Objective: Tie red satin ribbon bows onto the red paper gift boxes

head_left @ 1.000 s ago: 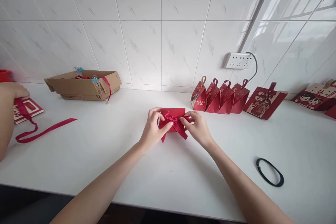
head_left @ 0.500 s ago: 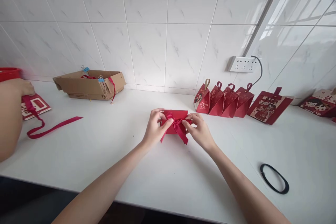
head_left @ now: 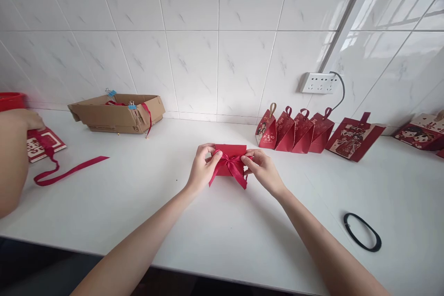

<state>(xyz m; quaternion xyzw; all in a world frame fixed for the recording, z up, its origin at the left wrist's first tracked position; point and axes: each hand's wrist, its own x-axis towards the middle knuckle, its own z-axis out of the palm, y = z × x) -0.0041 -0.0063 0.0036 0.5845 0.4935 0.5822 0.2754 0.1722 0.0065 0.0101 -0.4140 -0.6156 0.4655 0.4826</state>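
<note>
A small red gift box (head_left: 231,149) rests on the white table in front of me. Across its front runs a dark red satin ribbon (head_left: 236,173) tied in a bow, its two tails hanging below the knot. My left hand (head_left: 204,165) pinches the bow's left loop between thumb and fingers. On the other side, my right hand (head_left: 262,168) grips the right loop at the box's edge. Some fingertips of both hands are hidden behind the box and ribbon.
A cardboard box (head_left: 111,121) with ribbon and clips stands back left. Finished-looking red gift boxes (head_left: 286,133) line the wall at right, below a power strip (head_left: 319,83). A black band (head_left: 362,232) lies front right. Far left, another person's hand (head_left: 33,120) holds ribbon over a red-and-white card (head_left: 52,143).
My left thumb has shifted left, away from the knot, and the bow's left loop is drawn out wider. My right hand stays at the right loop.
</note>
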